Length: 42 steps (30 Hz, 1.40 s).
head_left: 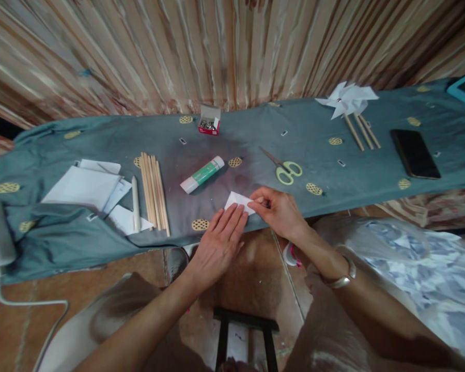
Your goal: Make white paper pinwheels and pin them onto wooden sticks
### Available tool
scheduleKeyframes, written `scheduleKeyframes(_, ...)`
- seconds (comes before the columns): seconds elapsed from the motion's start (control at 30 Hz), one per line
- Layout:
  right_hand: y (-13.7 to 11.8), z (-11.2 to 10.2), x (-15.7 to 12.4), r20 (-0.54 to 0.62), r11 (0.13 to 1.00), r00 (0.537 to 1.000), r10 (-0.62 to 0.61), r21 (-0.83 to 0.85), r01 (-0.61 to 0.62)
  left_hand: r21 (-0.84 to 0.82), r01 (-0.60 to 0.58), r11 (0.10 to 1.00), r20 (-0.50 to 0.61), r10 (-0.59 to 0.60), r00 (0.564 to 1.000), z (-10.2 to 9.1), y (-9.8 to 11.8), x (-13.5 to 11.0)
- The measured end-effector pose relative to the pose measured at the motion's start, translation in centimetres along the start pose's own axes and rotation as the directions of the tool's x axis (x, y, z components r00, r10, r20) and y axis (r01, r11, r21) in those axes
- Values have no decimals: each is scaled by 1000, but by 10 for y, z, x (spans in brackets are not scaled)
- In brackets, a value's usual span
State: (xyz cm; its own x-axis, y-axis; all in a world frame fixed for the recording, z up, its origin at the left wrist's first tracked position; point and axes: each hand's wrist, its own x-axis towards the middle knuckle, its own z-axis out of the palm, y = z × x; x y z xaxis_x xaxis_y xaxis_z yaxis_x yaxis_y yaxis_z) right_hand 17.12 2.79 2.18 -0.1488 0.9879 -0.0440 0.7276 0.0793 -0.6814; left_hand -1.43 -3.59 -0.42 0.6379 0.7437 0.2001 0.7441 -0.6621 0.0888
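A small folded piece of white paper [236,198] lies at the near edge of the cloth-covered table. My left hand [221,245] presses on it with fingers stretched out flat. At the paper's right corner, my right hand [281,211] is closed in a pinch on the paper. Beyond my hands lie a green and white glue stick [203,174] and scissors [287,171] with light green handles. My fingers hide part of the paper.
Left are wooden sticks [155,194], a white pen-like stick [135,204] and white paper sheets [87,187]. A red box of metal pins [208,124] stands at the back. Rightward lie paper pinwheels [346,98] and a phone [415,153]. A bag of paper scraps [422,263] sits below.
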Motion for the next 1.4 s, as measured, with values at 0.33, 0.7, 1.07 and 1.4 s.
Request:
scheduleKeyframes(0.33, 2, 3, 0, -48, 1000, 999, -16, 16, 16, -36, 20, 999, 16, -20, 1000, 2, -1, 1)
scheduleKeyframes(0.7, 3, 7, -8, -106, 979, 975, -197, -76, 190, -22, 22, 1000, 34, -21, 999, 5, -1, -1)
scheduleKeyframes(1.07, 24, 18, -18, -177, 943, 927, -331, -99, 318, 15, -15, 1000, 13, 14, 1000, 2, -8, -5)
scheduleKeyframes(1.4, 39, 6, -19, -217, 947, 922, -322, -83, 311, 85, -5, 996, 29, 3, 1000, -4, -27, -37)
